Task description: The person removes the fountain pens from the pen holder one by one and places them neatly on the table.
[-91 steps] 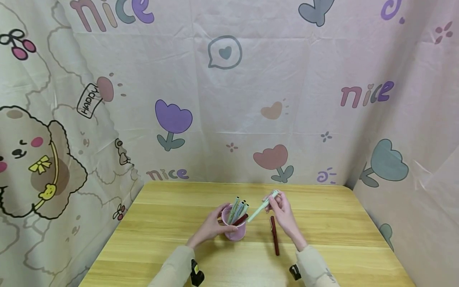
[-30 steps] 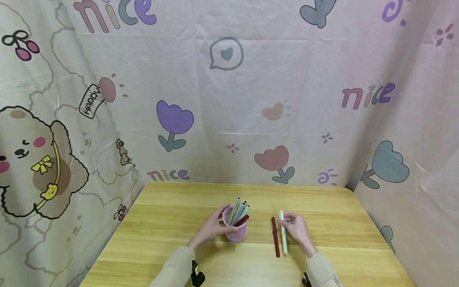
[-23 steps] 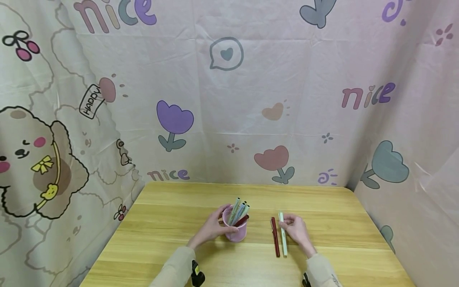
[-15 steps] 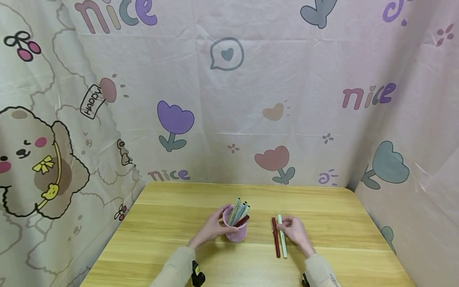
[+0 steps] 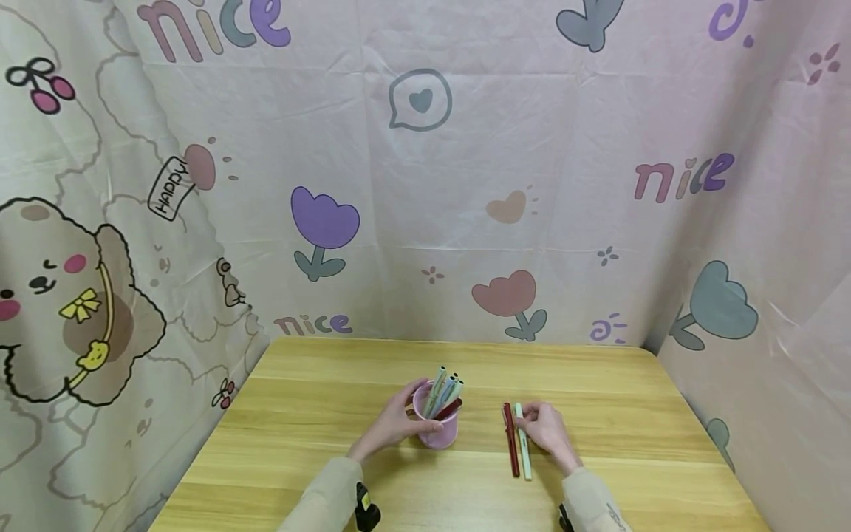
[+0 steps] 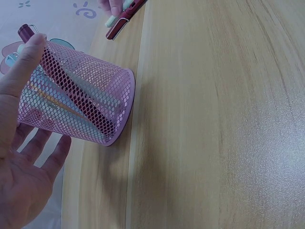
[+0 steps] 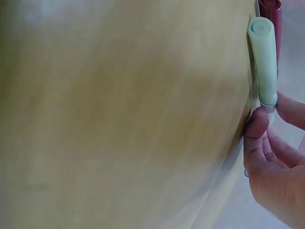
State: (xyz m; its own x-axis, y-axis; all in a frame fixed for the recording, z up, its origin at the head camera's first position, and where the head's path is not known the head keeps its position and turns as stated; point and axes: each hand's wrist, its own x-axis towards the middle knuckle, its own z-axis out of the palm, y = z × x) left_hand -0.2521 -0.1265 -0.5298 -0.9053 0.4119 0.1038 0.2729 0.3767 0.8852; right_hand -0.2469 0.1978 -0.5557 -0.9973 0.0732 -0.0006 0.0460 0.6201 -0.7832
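My left hand (image 5: pixel 392 423) grips a pink mesh pen holder (image 5: pixel 440 438) at mid-table, thumb near its rim and fingers round the far side. Inside it lean several pale pens (image 5: pixel 436 391) and one dark red pen (image 6: pixel 71 86), whose capped end sticks out past the rim in the left wrist view. To the right, my right hand (image 5: pixel 545 427) pinches a mint green pen (image 5: pixel 525 458) between thumb and fingers near its far end. That pen lies alongside a second dark red pen (image 5: pixel 511 443), nearly parallel and just right of it.
The wooden table (image 5: pixel 319 384) extends to both sides of the hands. Behind it hangs a pale printed cloth (image 5: pixel 425 192), and similar cloth (image 5: pixel 784 310) runs down the right side. A black wrist device (image 5: pixel 366 508) sits at the left sleeve.
The right hand has brought the mint green pen from the air beside the holder down next to the dark red pen, then shifted it slightly left and nearer. The left hand keeps its hold.
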